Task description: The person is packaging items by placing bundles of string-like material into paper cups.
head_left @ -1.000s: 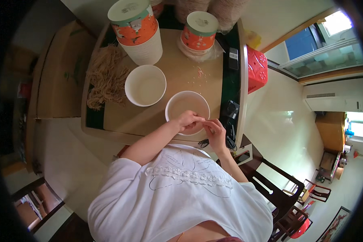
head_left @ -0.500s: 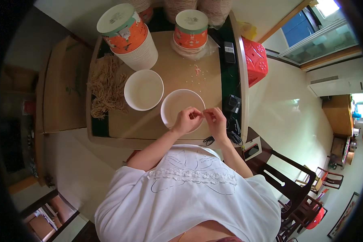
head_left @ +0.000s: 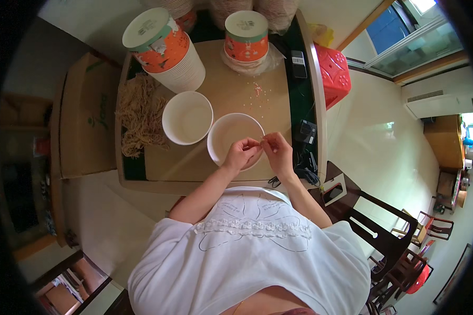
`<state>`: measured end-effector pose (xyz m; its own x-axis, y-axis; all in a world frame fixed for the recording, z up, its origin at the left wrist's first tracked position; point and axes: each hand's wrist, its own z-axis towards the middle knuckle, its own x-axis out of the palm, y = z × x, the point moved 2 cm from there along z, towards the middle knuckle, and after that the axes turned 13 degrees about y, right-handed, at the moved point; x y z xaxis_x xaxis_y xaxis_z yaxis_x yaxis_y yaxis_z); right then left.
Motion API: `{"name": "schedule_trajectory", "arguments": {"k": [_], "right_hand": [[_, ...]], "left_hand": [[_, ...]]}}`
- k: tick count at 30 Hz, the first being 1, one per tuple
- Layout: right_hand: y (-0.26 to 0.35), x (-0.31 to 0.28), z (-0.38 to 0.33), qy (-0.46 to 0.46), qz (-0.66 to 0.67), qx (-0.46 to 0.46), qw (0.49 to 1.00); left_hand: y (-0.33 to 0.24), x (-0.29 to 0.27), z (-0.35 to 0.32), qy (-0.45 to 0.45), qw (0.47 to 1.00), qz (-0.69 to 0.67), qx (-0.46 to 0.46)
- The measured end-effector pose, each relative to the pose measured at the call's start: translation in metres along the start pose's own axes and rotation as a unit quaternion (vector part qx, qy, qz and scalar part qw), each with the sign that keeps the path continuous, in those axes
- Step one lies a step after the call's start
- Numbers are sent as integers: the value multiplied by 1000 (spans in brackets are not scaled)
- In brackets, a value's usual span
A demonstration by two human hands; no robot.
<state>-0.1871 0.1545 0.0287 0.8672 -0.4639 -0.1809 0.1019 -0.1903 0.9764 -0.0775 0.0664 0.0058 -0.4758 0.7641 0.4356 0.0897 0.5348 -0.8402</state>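
Over the near right rim of a white paper tub (head_left: 224, 129), both of my hands meet with fingertips almost touching. My left hand (head_left: 241, 154) is closed in a pinch above the tub. My right hand (head_left: 278, 153) pinches just right of it, beside the tub's rim. Whatever lies between the fingertips is too small to make out. A second white paper tub (head_left: 187, 117) stands upright to the left, its inside bare. Beyond the hands, tiny pink and pale bits (head_left: 258, 92) are scattered on the brown board (head_left: 220, 89).
A tall stack of tubs (head_left: 182, 68) with an orange-printed one on top leans behind; a shorter stack (head_left: 246, 44) sits in plastic. Tangled tan twine (head_left: 141, 115) lies at left. Black devices (head_left: 305, 131) and cables line the right edge, near a red stool (head_left: 332, 76).
Both hands have shifted slightly, the right one a little up and left, and stay pinched together over the tub's rim. The whole view has tilted slightly.
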Motion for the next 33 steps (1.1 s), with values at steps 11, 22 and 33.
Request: {"name": "schedule_trajectory", "arguments": {"k": [11,22,33], "right_hand": [[13,2,0,33,-120,-40,991],[19,-4,0,126,-118,-40,984],[1,-1,3,145,14,0,989]], "left_hand": [[3,-7,-5,-59,949,291,106],[-16,2,-10,-97,892,418,138],[1,-7,-5,-102,921,361,109]]}}
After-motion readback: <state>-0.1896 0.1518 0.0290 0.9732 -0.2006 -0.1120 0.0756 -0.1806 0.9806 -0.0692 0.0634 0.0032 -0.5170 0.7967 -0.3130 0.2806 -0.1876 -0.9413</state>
